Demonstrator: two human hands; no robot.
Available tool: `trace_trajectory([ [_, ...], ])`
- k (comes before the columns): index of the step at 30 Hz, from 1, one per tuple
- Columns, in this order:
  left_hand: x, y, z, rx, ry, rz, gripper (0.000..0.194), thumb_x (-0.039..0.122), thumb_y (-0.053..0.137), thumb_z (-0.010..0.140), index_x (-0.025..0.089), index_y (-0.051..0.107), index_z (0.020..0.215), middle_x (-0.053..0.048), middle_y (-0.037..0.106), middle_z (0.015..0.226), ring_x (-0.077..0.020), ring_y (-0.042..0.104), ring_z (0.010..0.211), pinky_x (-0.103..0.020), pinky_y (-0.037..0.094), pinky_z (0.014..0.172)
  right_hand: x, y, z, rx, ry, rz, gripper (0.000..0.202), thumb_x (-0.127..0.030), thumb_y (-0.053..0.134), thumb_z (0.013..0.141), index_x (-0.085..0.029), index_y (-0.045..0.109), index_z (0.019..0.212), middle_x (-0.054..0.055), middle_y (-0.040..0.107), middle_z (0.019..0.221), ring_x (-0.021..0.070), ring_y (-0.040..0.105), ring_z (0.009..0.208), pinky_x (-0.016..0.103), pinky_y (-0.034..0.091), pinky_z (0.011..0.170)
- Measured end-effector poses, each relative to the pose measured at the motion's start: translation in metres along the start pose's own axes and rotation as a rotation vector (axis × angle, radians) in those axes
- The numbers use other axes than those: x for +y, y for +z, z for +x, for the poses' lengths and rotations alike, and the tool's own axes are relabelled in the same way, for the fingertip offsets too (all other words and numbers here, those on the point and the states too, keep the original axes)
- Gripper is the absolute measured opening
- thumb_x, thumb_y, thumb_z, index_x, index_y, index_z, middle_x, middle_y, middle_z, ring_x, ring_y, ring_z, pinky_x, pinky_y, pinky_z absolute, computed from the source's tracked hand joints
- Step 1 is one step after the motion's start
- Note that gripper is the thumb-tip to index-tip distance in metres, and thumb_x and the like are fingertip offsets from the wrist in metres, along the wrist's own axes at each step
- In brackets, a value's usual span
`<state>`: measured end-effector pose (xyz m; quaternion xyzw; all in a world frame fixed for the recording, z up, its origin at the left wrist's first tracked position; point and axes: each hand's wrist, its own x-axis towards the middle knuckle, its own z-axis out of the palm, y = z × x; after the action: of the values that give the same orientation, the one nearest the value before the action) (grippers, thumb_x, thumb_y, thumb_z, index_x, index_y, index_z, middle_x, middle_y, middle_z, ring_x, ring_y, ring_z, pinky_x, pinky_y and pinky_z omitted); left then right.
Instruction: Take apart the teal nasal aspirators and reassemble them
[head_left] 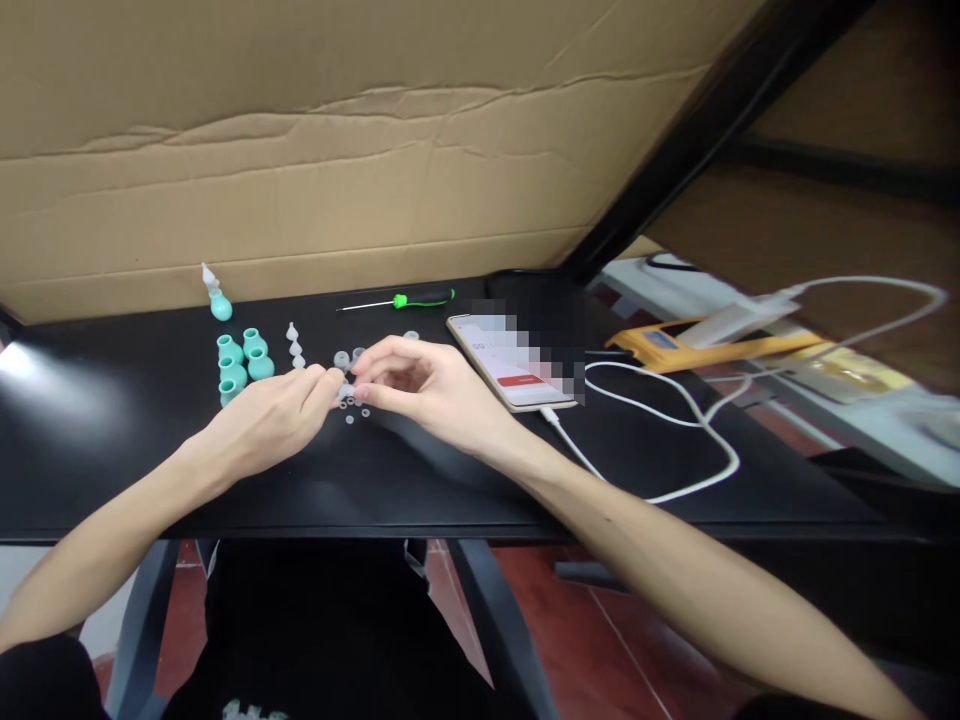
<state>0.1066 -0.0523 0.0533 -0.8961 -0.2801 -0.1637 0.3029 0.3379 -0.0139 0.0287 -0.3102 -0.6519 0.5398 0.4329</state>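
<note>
My left hand (281,418) is closed, its fingertips pinched together on a small translucent piece (347,390). My right hand (431,388) meets it from the other side, thumb and forefinger closed on the same piece; its exact kind is partly hidden by the fingers. Around the fingertips lie several small clear rings (349,420) and short round translucent caps (341,359). Left of these is a white segmented nozzle tip (294,345). Several teal rubber bulbs (233,371) stand grouped beside my left hand, some partly covered by it. Behind them is a teal bulb fitted with a white tip (220,303).
A green-and-black screwdriver (424,300) lies near the cardboard wall (300,200). Right of my right hand is a phone (487,355) with a white cable (731,460). Farther right sits an orange-yellow device (652,350). The black table's (375,500) front edge runs below my forearms.
</note>
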Motion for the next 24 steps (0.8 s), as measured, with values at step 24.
trace_trajectory([
  [24, 0.011, 0.010, -0.001, 0.066, 0.038, 0.002, 0.020, 0.011, 0.038, 0.114, 0.012, 0.057, 0.108, 0.000, 0.061, 0.080, -0.0131, 0.062, 0.065, -0.027, 0.047, 0.056, 0.014, -0.004, 0.004, -0.078, 0.035, 0.102, 0.026, -0.031, 0.100, 0.071, -0.022, 0.079, 0.083, -0.002, 0.077, 0.078, 0.0142, 0.069, 0.073, 0.030, 0.056, 0.074],
])
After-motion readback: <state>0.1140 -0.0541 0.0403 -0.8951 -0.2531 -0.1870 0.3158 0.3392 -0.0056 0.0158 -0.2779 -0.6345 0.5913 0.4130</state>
